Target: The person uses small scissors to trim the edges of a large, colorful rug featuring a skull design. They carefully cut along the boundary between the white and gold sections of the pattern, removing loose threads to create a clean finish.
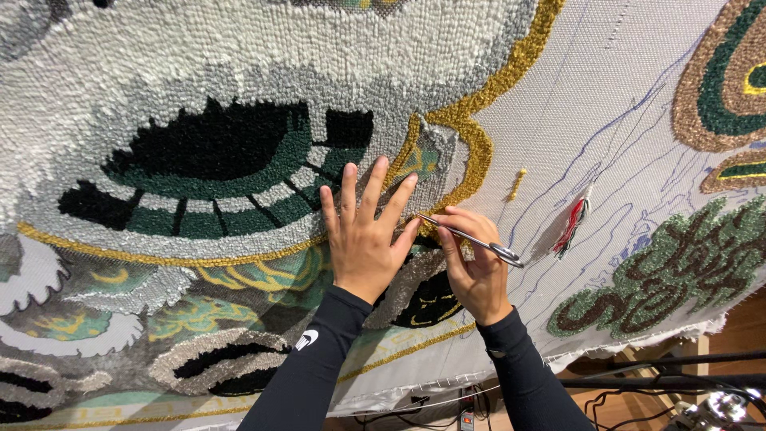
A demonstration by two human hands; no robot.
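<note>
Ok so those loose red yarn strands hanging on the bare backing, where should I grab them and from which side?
Pinch the red yarn strands at their free lower end, coming from the bare white backing on the right. Their upper end is fixed in the cloth and the lower end fans loose. The right hand, nearest, already holds a metal tool; the left hand lies flat on the pile.

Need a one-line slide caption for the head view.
Left hand flat on tufted rug; right hand holds metal scissors at gold yarn border.

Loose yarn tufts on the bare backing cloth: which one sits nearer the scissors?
The red, black and white tuft, just right of the scissors in the right hand. The small gold tuft sits higher, alone on bare cloth.
</note>
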